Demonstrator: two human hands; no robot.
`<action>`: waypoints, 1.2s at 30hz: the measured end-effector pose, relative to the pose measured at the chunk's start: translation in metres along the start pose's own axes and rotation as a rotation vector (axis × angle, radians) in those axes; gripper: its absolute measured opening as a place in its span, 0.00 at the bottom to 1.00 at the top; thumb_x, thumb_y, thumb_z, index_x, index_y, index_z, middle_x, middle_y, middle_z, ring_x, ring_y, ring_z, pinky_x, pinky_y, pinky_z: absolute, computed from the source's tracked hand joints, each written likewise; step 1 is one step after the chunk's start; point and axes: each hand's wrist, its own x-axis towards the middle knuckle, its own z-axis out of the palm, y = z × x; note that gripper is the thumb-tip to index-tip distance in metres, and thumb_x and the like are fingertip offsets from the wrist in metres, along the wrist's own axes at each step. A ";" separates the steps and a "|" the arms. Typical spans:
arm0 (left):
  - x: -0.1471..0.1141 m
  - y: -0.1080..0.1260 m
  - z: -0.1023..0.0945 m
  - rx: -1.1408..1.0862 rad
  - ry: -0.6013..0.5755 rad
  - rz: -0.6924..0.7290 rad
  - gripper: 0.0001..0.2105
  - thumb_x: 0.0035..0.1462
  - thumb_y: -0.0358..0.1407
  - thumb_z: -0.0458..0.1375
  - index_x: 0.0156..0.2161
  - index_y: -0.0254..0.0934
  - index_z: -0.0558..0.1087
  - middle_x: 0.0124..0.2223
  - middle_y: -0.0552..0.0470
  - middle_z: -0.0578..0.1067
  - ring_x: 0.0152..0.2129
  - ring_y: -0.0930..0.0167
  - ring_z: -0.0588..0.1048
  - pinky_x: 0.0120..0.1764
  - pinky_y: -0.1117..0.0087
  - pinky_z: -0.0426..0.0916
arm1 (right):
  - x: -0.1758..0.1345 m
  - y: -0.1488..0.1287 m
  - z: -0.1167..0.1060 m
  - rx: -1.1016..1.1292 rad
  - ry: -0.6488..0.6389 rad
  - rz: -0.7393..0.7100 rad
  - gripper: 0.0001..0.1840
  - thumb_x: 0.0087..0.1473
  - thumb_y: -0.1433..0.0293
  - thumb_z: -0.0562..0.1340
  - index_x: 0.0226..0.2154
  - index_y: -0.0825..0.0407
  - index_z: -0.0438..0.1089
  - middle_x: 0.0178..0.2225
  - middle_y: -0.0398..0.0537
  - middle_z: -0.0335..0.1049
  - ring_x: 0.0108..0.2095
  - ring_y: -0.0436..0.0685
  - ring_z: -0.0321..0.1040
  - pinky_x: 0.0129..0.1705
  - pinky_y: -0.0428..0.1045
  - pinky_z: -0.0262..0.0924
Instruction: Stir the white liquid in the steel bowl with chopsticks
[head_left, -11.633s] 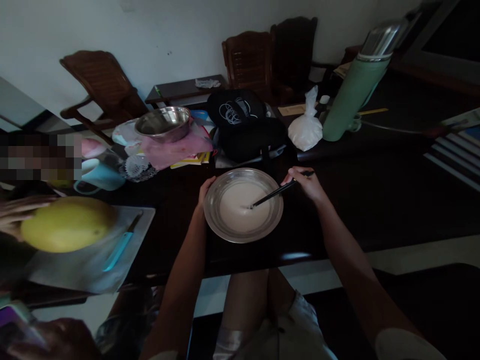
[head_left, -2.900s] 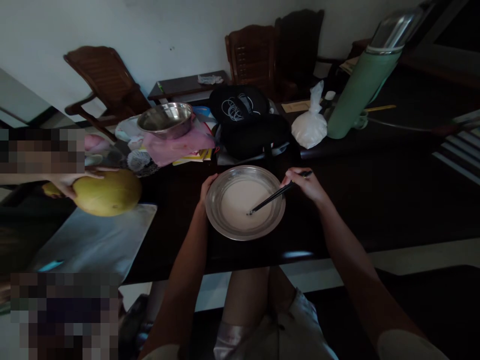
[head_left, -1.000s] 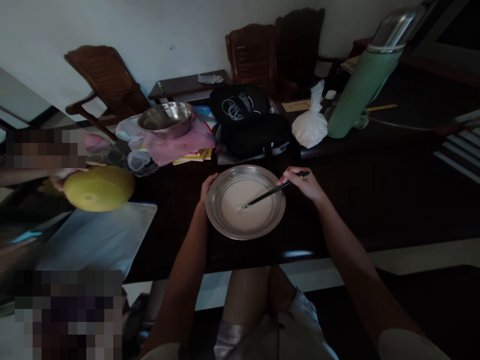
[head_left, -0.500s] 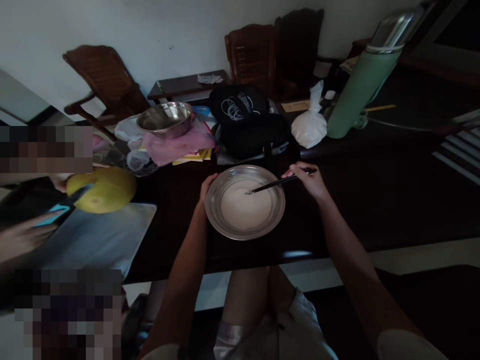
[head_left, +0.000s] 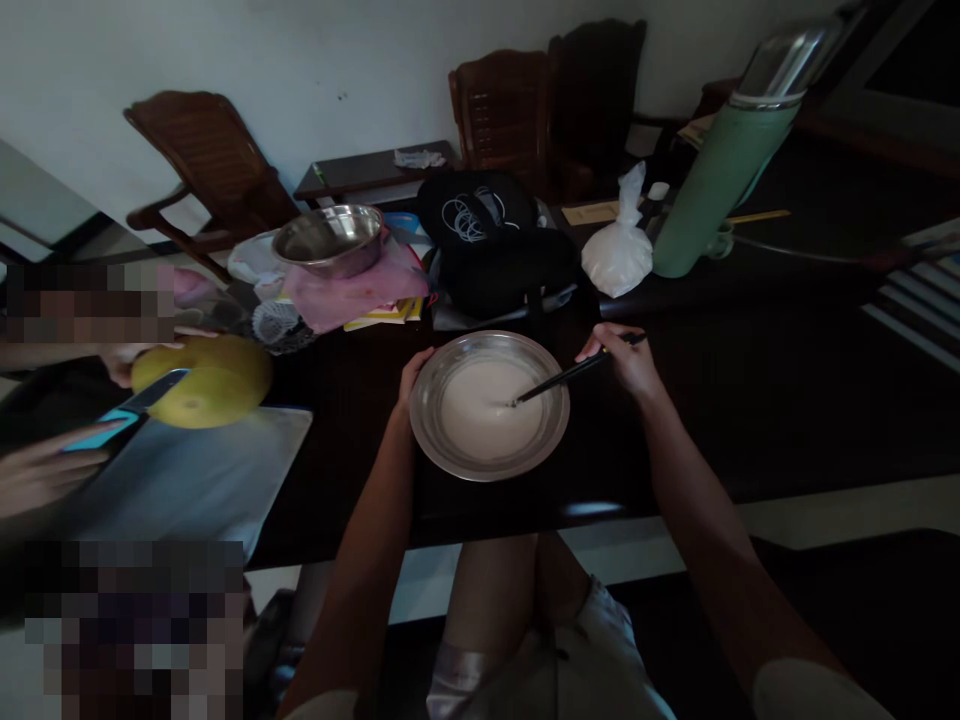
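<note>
A wide metal bowl [head_left: 425, 430] stands on the dark table in front of me, with a pale, milky liquid [head_left: 487, 420] inside. My left hand [head_left: 414, 378] grips the bowl's left rim, its fingers partly hidden behind the edge. In my right hand [head_left: 624, 362], to the right of the bowl, are dark chopsticks [head_left: 559, 380]. They slant down to the left over the rim, and their tips dip into the liquid near the bowl's middle.
Left of me, another person's hands hold a blue-handled knife [head_left: 101, 430] against a large yellow-green fruit [head_left: 217, 380]. Behind the bowl lie a black bag [head_left: 502, 265], a second metal bowl [head_left: 330, 255], a tied bag of white powder [head_left: 619, 258] and a green thermos [head_left: 720, 180].
The chopstick tips have shifted right and slightly nearer to me through the liquid. My right hand has moved a little to the right; my left hand and the bowl stay in place.
</note>
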 end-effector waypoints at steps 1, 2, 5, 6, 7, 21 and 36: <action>0.000 0.000 -0.001 -0.002 -0.011 0.005 0.07 0.50 0.38 0.60 0.27 0.37 0.76 0.23 0.54 0.77 0.31 0.64 0.79 0.37 0.66 0.73 | -0.001 -0.001 0.001 0.010 -0.046 0.006 0.24 0.54 0.51 0.63 0.17 0.49 0.72 0.20 0.45 0.75 0.25 0.55 0.73 0.34 0.51 0.66; 0.001 0.000 -0.001 -0.002 -0.018 0.007 0.07 0.49 0.39 0.61 0.27 0.37 0.76 0.23 0.54 0.77 0.31 0.65 0.79 0.37 0.67 0.72 | -0.002 -0.002 0.004 0.016 -0.109 0.017 0.23 0.54 0.51 0.63 0.18 0.49 0.72 0.21 0.45 0.75 0.26 0.55 0.74 0.35 0.51 0.66; 0.000 0.001 -0.001 0.007 -0.018 -0.001 0.07 0.48 0.39 0.63 0.26 0.37 0.75 0.21 0.55 0.75 0.26 0.67 0.77 0.33 0.70 0.71 | -0.003 -0.005 0.012 -0.014 -0.222 0.016 0.21 0.52 0.50 0.65 0.22 0.50 0.74 0.25 0.46 0.78 0.31 0.56 0.76 0.38 0.51 0.67; 0.000 0.001 -0.001 0.006 -0.011 -0.002 0.07 0.48 0.39 0.63 0.25 0.37 0.75 0.20 0.56 0.75 0.25 0.68 0.77 0.32 0.70 0.70 | -0.003 -0.005 0.013 -0.023 -0.209 0.014 0.21 0.51 0.50 0.65 0.22 0.49 0.75 0.26 0.46 0.78 0.32 0.56 0.77 0.39 0.52 0.67; -0.001 0.001 -0.001 0.001 -0.007 -0.004 0.07 0.49 0.38 0.62 0.25 0.37 0.75 0.20 0.56 0.75 0.24 0.69 0.76 0.31 0.70 0.70 | -0.002 -0.004 0.012 -0.029 -0.170 0.016 0.20 0.51 0.50 0.65 0.23 0.49 0.75 0.27 0.46 0.79 0.32 0.56 0.77 0.40 0.52 0.67; -0.005 0.004 0.006 -0.034 0.027 -0.026 0.07 0.52 0.36 0.60 0.25 0.37 0.75 0.21 0.55 0.75 0.25 0.69 0.76 0.32 0.71 0.70 | 0.000 -0.002 0.006 -0.024 -0.107 0.020 0.20 0.52 0.51 0.65 0.22 0.49 0.74 0.26 0.45 0.79 0.31 0.56 0.76 0.40 0.52 0.67; -0.004 0.002 0.004 -0.016 0.015 -0.005 0.06 0.50 0.38 0.61 0.26 0.38 0.75 0.21 0.56 0.75 0.25 0.68 0.77 0.33 0.69 0.71 | 0.000 -0.001 0.001 0.007 -0.022 0.027 0.22 0.53 0.51 0.64 0.19 0.49 0.72 0.22 0.45 0.77 0.26 0.55 0.75 0.37 0.51 0.67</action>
